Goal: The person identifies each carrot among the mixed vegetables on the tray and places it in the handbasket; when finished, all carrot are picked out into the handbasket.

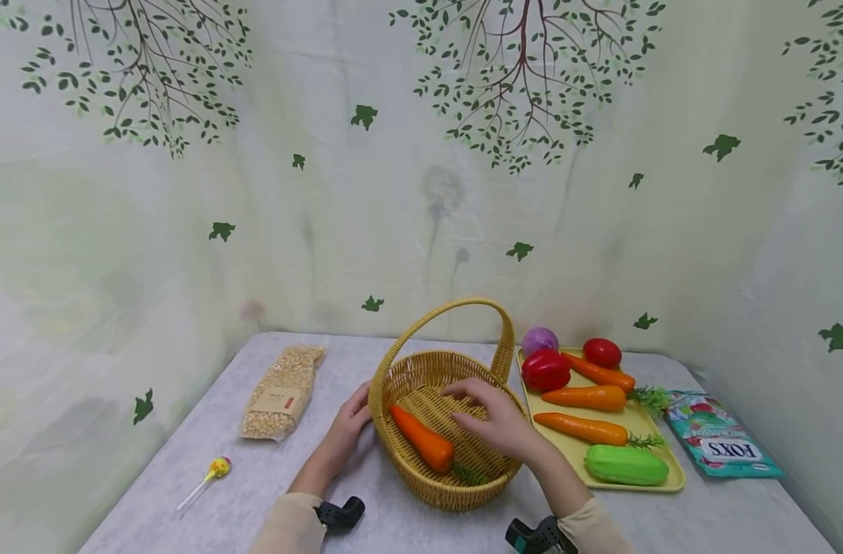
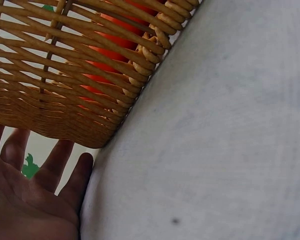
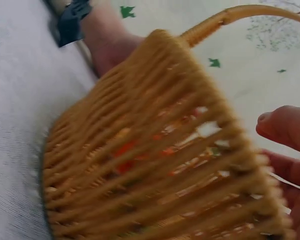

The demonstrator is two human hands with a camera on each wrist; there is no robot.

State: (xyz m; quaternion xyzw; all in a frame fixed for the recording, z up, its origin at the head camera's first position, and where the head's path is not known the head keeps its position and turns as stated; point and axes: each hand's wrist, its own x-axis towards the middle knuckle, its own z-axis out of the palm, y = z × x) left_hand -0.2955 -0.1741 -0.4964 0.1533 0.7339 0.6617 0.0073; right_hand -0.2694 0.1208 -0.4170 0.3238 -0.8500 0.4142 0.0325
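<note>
A wicker basket (image 1: 449, 492) with an arched handle stands at the middle of the table. Inside it lies one carrot (image 1: 423, 437), its green top toward the front. My left hand (image 1: 348, 431) rests against the basket's left side; in the left wrist view its fingers (image 2: 55, 162) are extended, touching the weave. Over the basket's right part hovers my right hand (image 1: 498, 419), thumb and fingers apart, with nothing between them. The right wrist view is blurred and shows the thumb (image 3: 282, 125) beyond the basket rim.
A yellow tray (image 1: 674, 481) on the right bears several carrots, a green vegetable (image 1: 625, 465), a red pepper (image 1: 546, 370), a red tomato-like item (image 1: 601, 352) and a purple ball-shaped item (image 1: 539, 340). Beside it lies a FOX'S bag (image 1: 722, 435). Left are a grain pack (image 1: 283, 392) and a lollipop (image 1: 218, 468).
</note>
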